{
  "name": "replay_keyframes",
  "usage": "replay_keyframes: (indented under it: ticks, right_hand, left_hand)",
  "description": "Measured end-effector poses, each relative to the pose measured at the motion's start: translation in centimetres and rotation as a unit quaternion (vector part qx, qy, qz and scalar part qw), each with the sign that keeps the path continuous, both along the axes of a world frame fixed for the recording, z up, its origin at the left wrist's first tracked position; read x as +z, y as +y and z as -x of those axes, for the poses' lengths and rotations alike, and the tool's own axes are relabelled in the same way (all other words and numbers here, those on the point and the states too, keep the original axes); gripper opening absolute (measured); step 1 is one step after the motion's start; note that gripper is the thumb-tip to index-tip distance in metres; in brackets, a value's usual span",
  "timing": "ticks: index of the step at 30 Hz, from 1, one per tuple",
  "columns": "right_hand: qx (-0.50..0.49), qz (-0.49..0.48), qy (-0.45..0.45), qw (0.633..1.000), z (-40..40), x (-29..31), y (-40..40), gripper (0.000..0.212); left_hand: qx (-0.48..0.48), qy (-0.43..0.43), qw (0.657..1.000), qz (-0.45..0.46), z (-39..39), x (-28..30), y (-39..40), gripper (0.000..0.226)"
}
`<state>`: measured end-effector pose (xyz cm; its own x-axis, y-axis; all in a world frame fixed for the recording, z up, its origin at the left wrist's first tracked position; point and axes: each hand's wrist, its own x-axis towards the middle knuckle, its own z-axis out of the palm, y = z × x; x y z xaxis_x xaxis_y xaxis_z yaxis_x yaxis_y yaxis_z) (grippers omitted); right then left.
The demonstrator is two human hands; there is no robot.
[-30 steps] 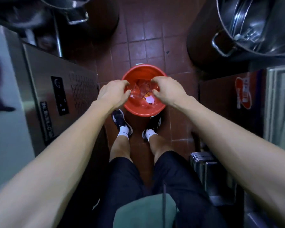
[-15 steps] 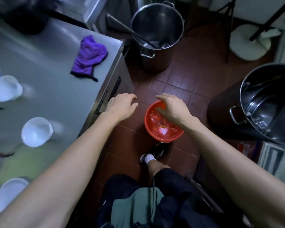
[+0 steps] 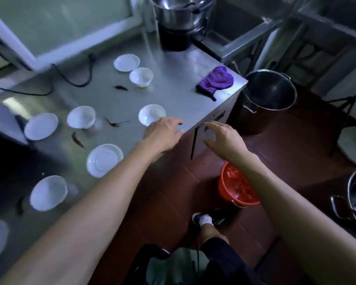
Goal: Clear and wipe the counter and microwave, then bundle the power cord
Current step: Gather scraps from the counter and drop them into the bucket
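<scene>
Counter of grey stainless steel (image 3: 173, 93) fills the left and middle of the scene, strewn with white plastic bowls and lids such as the round bowl (image 3: 152, 114) just beyond the left hand, while a black power cord (image 3: 74, 79) loops along its far left side and a crumpled purple cloth (image 3: 216, 81) lies at its far right corner. Right of it on the red tiled floor stand a tall steel stockpot (image 3: 269, 93) and, nearer, a red plastic bucket (image 3: 235, 186). Both the left hand (image 3: 162, 132), over the counter's near edge, and the right hand (image 3: 224, 138), just off that edge above the floor, have loosely spread fingers holding nothing.
</scene>
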<state>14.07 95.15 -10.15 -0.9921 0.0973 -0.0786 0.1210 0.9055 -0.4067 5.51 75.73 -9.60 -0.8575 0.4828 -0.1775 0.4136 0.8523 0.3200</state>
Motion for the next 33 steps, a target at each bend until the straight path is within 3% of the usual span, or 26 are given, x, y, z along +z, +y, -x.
replay_keyframes:
  ticks: [15, 25, 33]
  right_hand:
    - [0.204, -0.01, 0.044, 0.978, 0.4, 5.1, -25.1, 0.053]
    - [0.309, 0.016, 0.004, 0.951, 3.1, 1.9, -36.5, 0.047]
    - [0.388, 0.037, -0.017, 0.921, 8.4, -1.9, -44.1, 0.043]
  left_hand:
    - [0.212, 0.048, 0.975, -0.041, -9.5, 2.8, -28.5, 0.037]
    - [0.341, 0.027, 0.938, -0.056, -12.6, 1.0, -37.9, 0.033]
    - [0.408, 0.007, 0.912, -0.054, -10.7, -1.3, -44.3, 0.029]
